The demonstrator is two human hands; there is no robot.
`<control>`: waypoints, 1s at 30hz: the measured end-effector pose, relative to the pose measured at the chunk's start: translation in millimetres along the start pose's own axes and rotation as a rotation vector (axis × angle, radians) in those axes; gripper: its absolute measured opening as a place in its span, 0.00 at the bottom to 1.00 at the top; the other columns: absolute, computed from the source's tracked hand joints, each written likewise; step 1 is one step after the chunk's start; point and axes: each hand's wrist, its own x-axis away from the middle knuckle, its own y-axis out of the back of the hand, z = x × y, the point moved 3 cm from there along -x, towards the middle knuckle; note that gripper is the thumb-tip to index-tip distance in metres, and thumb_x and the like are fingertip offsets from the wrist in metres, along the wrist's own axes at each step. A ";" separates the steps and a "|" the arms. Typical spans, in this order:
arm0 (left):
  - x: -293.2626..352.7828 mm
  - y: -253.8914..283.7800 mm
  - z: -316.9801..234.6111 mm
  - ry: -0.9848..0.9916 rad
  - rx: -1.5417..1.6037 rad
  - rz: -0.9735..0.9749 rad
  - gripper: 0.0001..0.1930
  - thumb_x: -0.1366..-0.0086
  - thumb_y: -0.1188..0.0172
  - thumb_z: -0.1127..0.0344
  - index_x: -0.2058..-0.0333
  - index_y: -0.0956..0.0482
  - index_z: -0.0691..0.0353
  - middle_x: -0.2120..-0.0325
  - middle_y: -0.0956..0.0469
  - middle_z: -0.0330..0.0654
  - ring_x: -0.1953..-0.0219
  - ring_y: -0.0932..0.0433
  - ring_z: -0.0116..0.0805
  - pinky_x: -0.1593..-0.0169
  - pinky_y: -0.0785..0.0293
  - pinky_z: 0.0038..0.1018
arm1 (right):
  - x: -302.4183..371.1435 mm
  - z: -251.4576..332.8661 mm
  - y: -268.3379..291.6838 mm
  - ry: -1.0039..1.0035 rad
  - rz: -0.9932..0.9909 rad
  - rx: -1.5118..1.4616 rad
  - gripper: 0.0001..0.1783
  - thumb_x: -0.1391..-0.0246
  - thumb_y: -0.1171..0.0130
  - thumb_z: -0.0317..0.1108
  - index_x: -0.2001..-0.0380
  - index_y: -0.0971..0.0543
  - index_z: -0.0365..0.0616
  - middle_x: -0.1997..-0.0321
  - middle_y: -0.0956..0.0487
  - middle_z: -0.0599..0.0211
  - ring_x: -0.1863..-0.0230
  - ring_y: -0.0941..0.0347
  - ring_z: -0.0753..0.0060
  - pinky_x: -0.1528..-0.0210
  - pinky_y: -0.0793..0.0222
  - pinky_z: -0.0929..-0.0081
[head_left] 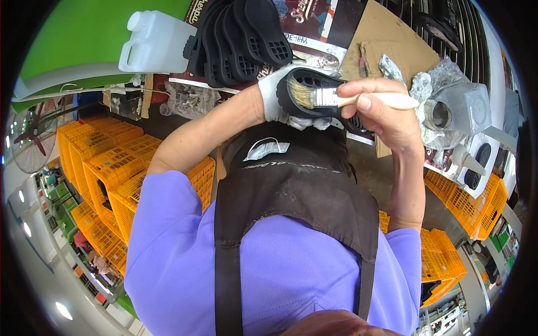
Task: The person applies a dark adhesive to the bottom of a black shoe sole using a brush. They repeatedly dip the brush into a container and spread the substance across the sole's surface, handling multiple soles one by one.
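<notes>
My left hand (pixel 271 99), in a white glove, is closed around a black shoe sole (pixel 284 104) held in front of the apron, with its hollow, gridded inner side showing. Bare, my right hand (pixel 388 119) pinches the pale handle of a flat paintbrush (pixel 397 100). The brush's light bristles lie over the heel-like end of the sole, inside its raised rim. Part of the sole is hidden behind the brush and my right fingers. Just beyond my left hand, several black soles (pixel 241 42) lean in an overlapping row on the worktop.
A white plastic jug (pixel 159 43) stands left of the soles. To the right are a clear plastic container (pixel 473 106) lying among crumpled wrapping, brown cardboard (pixel 386 28) and a white cone-shaped nozzle (pixel 469 161). Orange crates (pixel 120 173) are stacked at left, more (pixel 473 207) at right.
</notes>
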 end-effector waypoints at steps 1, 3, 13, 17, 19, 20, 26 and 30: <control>-0.2 1.3 1.3 -0.009 -0.069 -0.083 0.22 0.36 0.61 0.52 0.60 0.27 0.66 0.73 0.23 0.49 0.79 0.24 0.41 0.89 0.34 0.25 | -1.9 -1.7 2.9 -0.008 0.033 0.021 0.19 0.53 0.38 0.40 0.63 0.21 0.37 0.76 0.21 0.64 0.86 0.42 0.91 0.87 0.51 0.91; 0.3 7.9 2.1 -0.018 -0.188 -0.174 0.18 0.36 0.59 0.57 0.60 0.27 0.66 0.72 0.23 0.49 0.79 0.24 0.41 0.88 0.33 0.27 | -5.0 -3.5 10.0 -0.023 0.099 0.064 0.19 0.53 0.39 0.42 0.63 0.20 0.39 0.75 0.21 0.68 0.83 0.38 0.91 0.84 0.48 0.92; -1.6 40.9 6.5 0.092 -0.241 -0.049 0.15 0.36 0.56 0.70 0.53 0.30 0.67 0.61 0.23 0.47 0.63 0.22 0.33 0.63 0.21 0.31 | -23.2 -9.3 24.7 0.118 0.359 0.107 0.12 0.57 0.36 0.30 0.66 0.19 0.37 0.68 0.20 0.62 0.65 0.24 0.72 0.60 0.28 0.79; -5.7 41.0 9.2 0.164 -0.267 -0.168 0.18 0.36 0.57 0.61 0.55 0.29 0.67 0.67 0.23 0.48 0.72 0.23 0.38 0.79 0.29 0.28 | -21.8 -8.3 32.8 0.147 0.436 0.176 0.10 0.57 0.37 0.28 0.68 0.19 0.37 0.67 0.20 0.61 0.62 0.25 0.71 0.57 0.30 0.77; -4.8 40.4 9.2 0.152 -0.200 -0.191 0.18 0.36 0.56 0.58 0.57 0.27 0.66 0.70 0.22 0.48 0.76 0.22 0.37 0.83 0.30 0.26 | -19.6 -7.7 37.9 0.145 0.464 0.237 0.10 0.58 0.37 0.27 0.68 0.19 0.37 0.68 0.20 0.61 0.63 0.26 0.71 0.59 0.32 0.77; -2.6 40.8 8.3 0.145 -0.185 -0.202 0.17 0.36 0.54 0.59 0.59 0.25 0.66 0.70 0.21 0.46 0.76 0.22 0.34 0.80 0.26 0.27 | -17.9 -7.4 40.9 0.145 0.479 0.267 0.10 0.58 0.37 0.26 0.68 0.19 0.36 0.68 0.21 0.61 0.64 0.26 0.71 0.60 0.32 0.77; 3.8 5.3 -18.9 -0.293 -0.272 -0.077 0.20 0.34 0.56 0.54 0.55 0.30 0.67 0.66 0.23 0.47 0.64 0.22 0.34 0.60 0.24 0.29 | 13.3 10.3 71.8 0.372 0.153 0.299 0.11 0.56 0.39 0.32 0.70 0.20 0.35 0.74 0.24 0.62 0.73 0.31 0.76 0.71 0.38 0.81; 12.4 -13.7 -28.7 -0.847 -0.718 -0.050 0.22 0.39 0.44 0.58 0.50 0.34 0.65 0.59 0.25 0.43 0.55 0.26 0.31 0.49 0.31 0.28 | 21.2 13.1 56.7 0.537 -0.082 -0.038 0.14 0.52 0.40 0.36 0.67 0.23 0.34 0.74 0.25 0.60 0.79 0.33 0.80 0.80 0.38 0.86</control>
